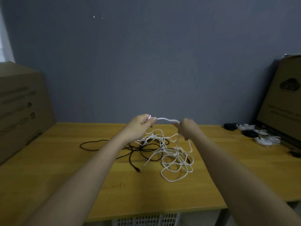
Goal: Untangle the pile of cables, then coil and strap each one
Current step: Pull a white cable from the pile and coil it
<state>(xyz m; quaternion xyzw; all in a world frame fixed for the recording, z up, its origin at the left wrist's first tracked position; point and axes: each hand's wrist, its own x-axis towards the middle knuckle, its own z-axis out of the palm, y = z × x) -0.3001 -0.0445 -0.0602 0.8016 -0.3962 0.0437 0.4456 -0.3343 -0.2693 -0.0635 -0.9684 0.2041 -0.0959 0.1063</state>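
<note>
A tangled pile of white and black cables [164,150] lies on the middle of the wooden table [65,168]. A short stretch of white cable [166,119] spans between my two hands, raised above the pile. My left hand [141,125] pinches one end of that stretch. My right hand [189,128] grips the other side, and the cable hangs from it down into the pile. A black cable [92,145] loops out to the left of the pile.
Several coiled black and white cables [254,132] lie at the table's right back. A cardboard box [21,108] stands at the left, another [283,98] leans at the right. A white crate [146,220] shows under the table's front edge.
</note>
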